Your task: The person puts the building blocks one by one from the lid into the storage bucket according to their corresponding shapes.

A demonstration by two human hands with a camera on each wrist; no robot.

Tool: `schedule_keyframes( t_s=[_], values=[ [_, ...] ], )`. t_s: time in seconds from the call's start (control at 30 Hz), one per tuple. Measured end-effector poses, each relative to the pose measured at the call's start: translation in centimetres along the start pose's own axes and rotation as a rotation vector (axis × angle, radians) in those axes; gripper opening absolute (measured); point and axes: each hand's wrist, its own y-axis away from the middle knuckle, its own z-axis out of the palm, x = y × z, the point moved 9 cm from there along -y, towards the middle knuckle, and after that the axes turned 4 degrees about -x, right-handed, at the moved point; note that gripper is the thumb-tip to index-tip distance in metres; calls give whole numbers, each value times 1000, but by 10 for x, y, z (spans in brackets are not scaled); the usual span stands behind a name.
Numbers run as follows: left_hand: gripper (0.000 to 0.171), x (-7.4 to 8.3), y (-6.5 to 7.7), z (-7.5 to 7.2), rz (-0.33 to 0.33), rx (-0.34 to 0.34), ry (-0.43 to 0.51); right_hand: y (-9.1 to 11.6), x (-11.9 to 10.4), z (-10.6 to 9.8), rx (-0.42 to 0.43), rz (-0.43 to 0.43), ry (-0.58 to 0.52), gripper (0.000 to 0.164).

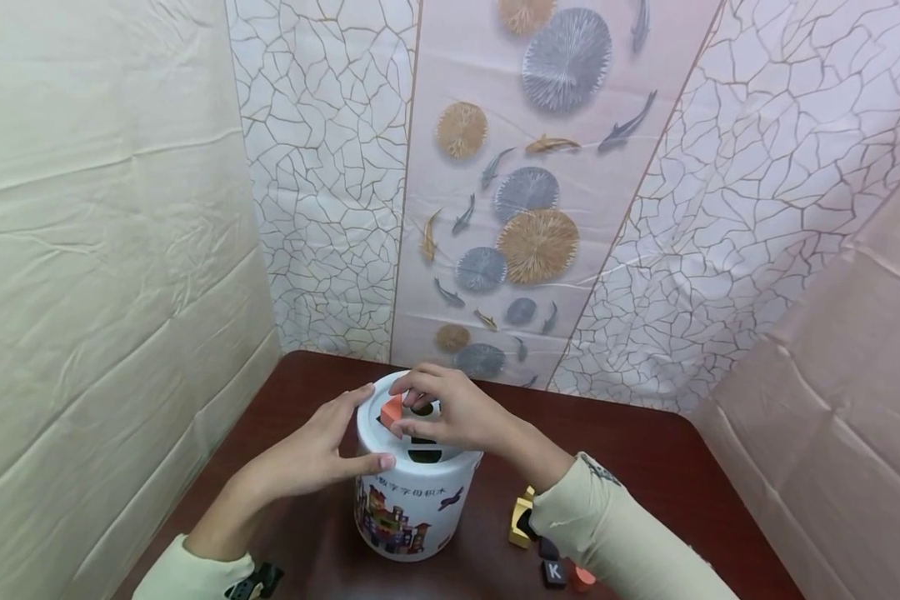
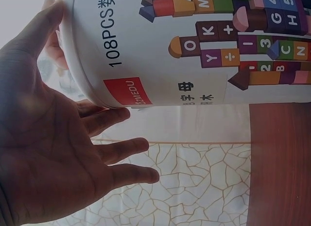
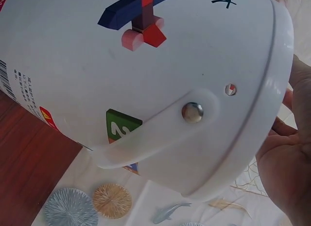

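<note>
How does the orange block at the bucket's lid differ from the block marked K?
The orange block is bright; the K block is dark with a white letter. The right hand holds the orange block at the lid; the K block lies on the table. Both look small.

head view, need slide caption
Left hand touches a white bucket; right hand holds an orange block at its lid

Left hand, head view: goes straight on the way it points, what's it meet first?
The white lidded bucket. The thumb of the left hand appears to touch the lid, so likely no free travel, though exact depth is hard to judge.
</note>
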Motion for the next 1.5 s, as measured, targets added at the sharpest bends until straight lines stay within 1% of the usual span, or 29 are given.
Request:
schedule_keyframes(
  t_s=[0.37, 0.5, 0.57, 0.67, 0.87, 1.0, 1.2, 1.33, 1.5],
  values=[
    [114, 1, 1, -1, 10, 13, -7, -1, 1, 5, -20, 15, 26, 43],
    [114, 2, 0, -1, 5, 3, -8, 1, 1, 5, -29, 33, 59, 53],
    [114, 2, -1, 1, -3, -7, -8, 5, 2, 2, -27, 50, 81, 58],
    [115, 3, -2, 2, -15, -13, -5, 14, 5, -5, -17, 71, 89, 61],
    [115, 2, -2, 2, -22, -4, -18, 40, 16, -25, 25, 130, 109, 58],
    [115, 0, -1, 0, -28, 4, -39, 58, 23, -36, 36, 160, 138, 57],
    [115, 1, 0, -1, -32, 9, -64, 82, 31, -46, 60, 173, 164, 54],
    [115, 1, 1, 0, -41, 4, -67, 99, 37, -52, 73, 221, 180, 52],
    [115, 4, -1, 1, -41, -1, -75, 121, 47, -59, 95, 279, 201, 52]
  ],
)
